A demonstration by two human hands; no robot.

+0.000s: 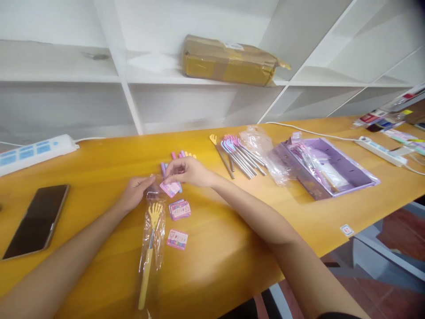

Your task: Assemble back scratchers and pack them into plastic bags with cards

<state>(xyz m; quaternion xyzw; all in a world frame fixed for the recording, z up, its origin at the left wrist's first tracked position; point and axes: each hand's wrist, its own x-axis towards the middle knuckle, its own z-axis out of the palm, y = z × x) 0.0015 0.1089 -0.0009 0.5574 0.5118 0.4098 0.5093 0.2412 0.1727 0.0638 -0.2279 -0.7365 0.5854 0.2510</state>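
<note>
My left hand (137,191) pinches the top edge of a clear plastic bag (160,248). Inside that bag lies a yellow back scratcher (149,257) with a hand-shaped head and a metal shaft. Between the fingertips of my right hand (187,170) is a small pink printed card (170,189), close by the bag's top end. A small stack of similar cards (180,209) rests to the right of the bag, and another card (177,239) lies nearer to me. Behind my right hand, several coloured handles (182,155) are partly hidden.
Several metal back scratcher rods (244,157) with coloured heads lie beside crumpled clear plastic (265,150). A purple box (357,177) holds packaged pieces. A phone (36,220) and a power strip (38,153) are at left, another power strip (381,151) at right. A taped parcel (229,62) sits on the shelf.
</note>
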